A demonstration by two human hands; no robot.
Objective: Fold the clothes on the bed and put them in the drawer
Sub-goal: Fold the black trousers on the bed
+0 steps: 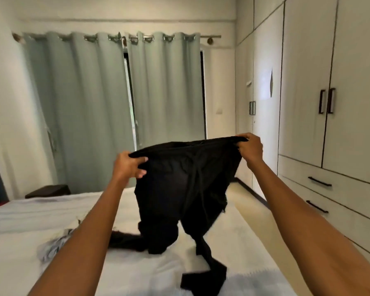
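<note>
Pale grey-green eyelet curtains [107, 107] hang across the far wall, and a tall cream wardrobe [308, 82] runs down the right side with two drawers with dark bar handles [319, 181] under its doors, both shut. Nearer, the bed with its white sheet [30, 221] fills the lower part of the room.

Above it the person holds up a pair of black soft-fabric trousers [184, 178] by the waistband. The left hand [127, 165] has its fingers [142, 173] curled round the left end of the band, the right hand [249, 148] grips the right end, and the band is stretched fairly taut between them. Both legs hang down and their lower ends lie crumpled on the sheet, the right one trailing toward the near edge.

To me the risk lies in those legs. They look twisted and bunched, so laying the trousers down as they are would likely fold creases in and leave one leg skewed. A light striped garment [51, 246] lies rumpled on the near left of the bed, close to the left trouser leg; the two could tangle or drag together. With the drawers closed, one hand must later be freed, and a loose fold may slump then.
</note>
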